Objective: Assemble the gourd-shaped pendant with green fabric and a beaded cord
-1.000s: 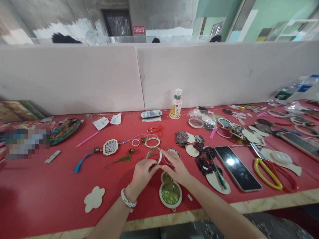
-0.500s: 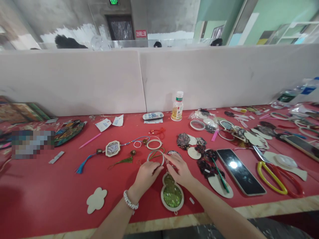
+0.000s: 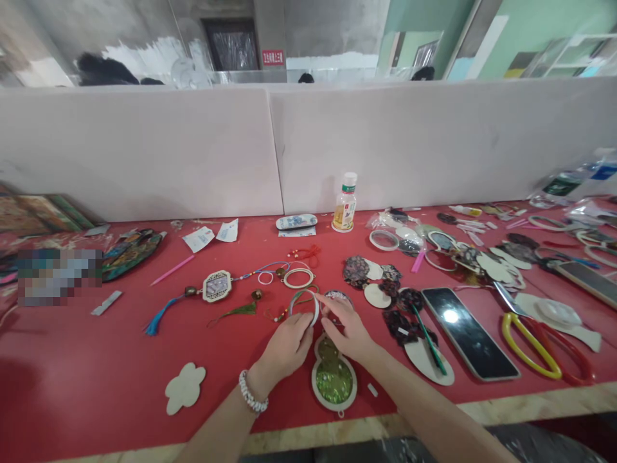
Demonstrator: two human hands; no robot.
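Note:
My left hand, with a beaded bracelet on its wrist, pinches a thin white ring above the table. The fingers of my right hand are stretched out, and its index fingertip is at the ring's right edge. Partly hidden behind that hand lies a round patterned piece. Just below both hands is a gourd-shaped frame with a shiny green filling. Past the ring sits a pale oval frame, with a green tassel to its left.
A phone, scissors and dark patterned pieces lie right. A small bottle stands before the white partition. Left are a pendant with a blue tassel, a pink pen and a flower-shaped blank.
The white ring has turned more edge-on in my left hand. My right index finger now reaches its edge. The view has shifted slightly.

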